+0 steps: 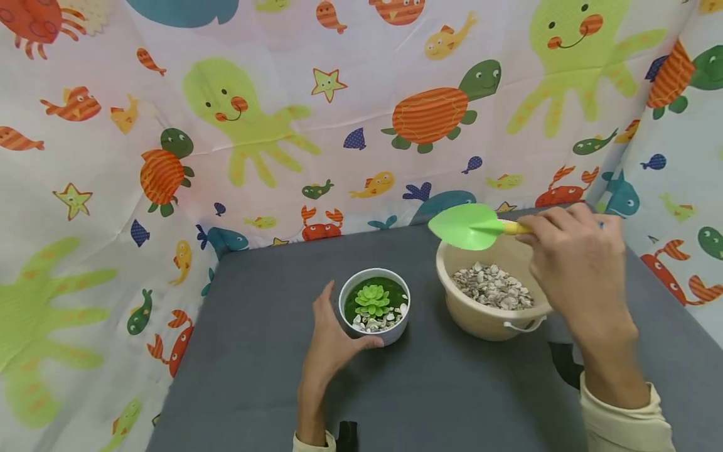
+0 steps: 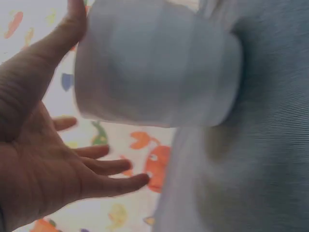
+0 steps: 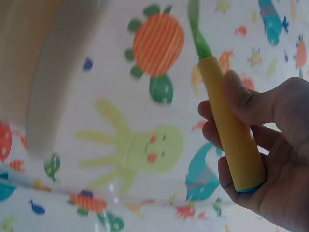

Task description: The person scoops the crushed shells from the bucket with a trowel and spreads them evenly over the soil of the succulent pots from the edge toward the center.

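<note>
My right hand point(image 1: 582, 263) grips the yellow handle point(image 3: 231, 130) of a small trowel with a green blade point(image 1: 465, 227), raised over the rim of a beige bucket point(image 1: 474, 320). Pale stone chips point(image 1: 494, 285) lie inside the bucket. To its left stands a white pot point(image 2: 159, 67) holding a green succulent point(image 1: 373, 300) on a dark green surface, with white pebbles point(image 1: 375, 322) along its near side. My left hand point(image 1: 330, 339) is spread at the pot's left and near side, thumb right at the wall. Its other fingers point(image 2: 116, 186) reach out fairly straight, apart from the wall in the left wrist view.
A grey cloth point(image 1: 254, 376) covers the tabletop beneath the pot and bucket. A curtain printed with sea animals point(image 1: 350, 125) hangs behind and on both sides. The bucket's white handle point(image 1: 525, 326) hangs down on the near side.
</note>
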`<action>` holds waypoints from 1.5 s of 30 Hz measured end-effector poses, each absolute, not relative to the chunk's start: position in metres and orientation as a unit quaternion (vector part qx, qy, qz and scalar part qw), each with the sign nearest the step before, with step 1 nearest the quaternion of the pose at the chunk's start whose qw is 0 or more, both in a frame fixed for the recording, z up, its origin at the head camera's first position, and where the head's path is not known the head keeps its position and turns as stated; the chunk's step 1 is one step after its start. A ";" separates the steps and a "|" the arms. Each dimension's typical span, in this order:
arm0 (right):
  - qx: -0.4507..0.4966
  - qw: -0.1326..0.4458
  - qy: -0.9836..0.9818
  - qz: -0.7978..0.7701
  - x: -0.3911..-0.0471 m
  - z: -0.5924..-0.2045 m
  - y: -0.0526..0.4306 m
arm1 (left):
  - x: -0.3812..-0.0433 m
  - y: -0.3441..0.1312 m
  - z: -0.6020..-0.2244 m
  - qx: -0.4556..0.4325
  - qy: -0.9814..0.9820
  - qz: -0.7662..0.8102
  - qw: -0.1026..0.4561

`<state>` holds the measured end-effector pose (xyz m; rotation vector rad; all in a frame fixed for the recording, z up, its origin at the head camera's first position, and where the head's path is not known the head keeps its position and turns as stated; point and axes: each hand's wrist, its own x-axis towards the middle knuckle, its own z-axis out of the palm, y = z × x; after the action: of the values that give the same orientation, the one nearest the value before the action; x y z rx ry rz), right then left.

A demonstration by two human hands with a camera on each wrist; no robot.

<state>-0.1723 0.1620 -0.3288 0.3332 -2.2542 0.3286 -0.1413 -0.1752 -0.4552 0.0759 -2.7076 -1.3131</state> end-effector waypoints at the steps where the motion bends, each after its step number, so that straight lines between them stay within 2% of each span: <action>1: 0.123 0.406 -0.897 0.121 -0.173 -0.328 0.169 | -0.142 -0.175 -0.450 0.017 -0.903 -0.423 0.078; 3: 0.112 0.394 -0.907 0.099 -0.175 -0.328 0.182 | -0.145 -0.171 -0.437 -0.007 -0.906 -0.409 0.107; 7: 0.119 0.311 -0.942 0.030 -0.184 -0.334 0.194 | -0.153 -0.140 -0.416 -0.087 -0.901 -0.397 0.149; 10: 0.136 0.249 -0.959 -0.028 -0.193 -0.342 0.193 | -0.157 -0.108 -0.408 -0.139 -0.905 -0.375 0.145; 14: 0.149 0.220 -0.960 -0.082 -0.199 -0.355 0.189 | -0.162 -0.072 -0.409 -0.188 -0.914 -0.342 0.115; 21: 0.164 0.212 -0.957 -0.111 -0.204 -0.369 0.190 | -0.164 -0.045 -0.423 -0.206 -0.922 -0.320 0.066; 28: 0.178 0.204 -0.957 -0.106 -0.206 -0.370 0.195 | -0.164 -0.042 -0.425 -0.202 -0.919 -0.326 0.090; 35: 0.160 0.183 -0.966 -0.084 -0.207 -0.370 0.195 | -0.166 -0.043 -0.427 -0.202 -0.916 -0.334 0.087; 45: 0.199 0.162 -0.965 -0.054 -0.209 -0.378 0.187 | -0.166 -0.043 -0.430 -0.209 -0.912 -0.340 0.092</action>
<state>-0.2092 0.1868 -0.3783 0.5676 -2.7538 -0.1542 -0.1661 -0.0428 -0.4296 -0.6195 -2.7092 -1.0085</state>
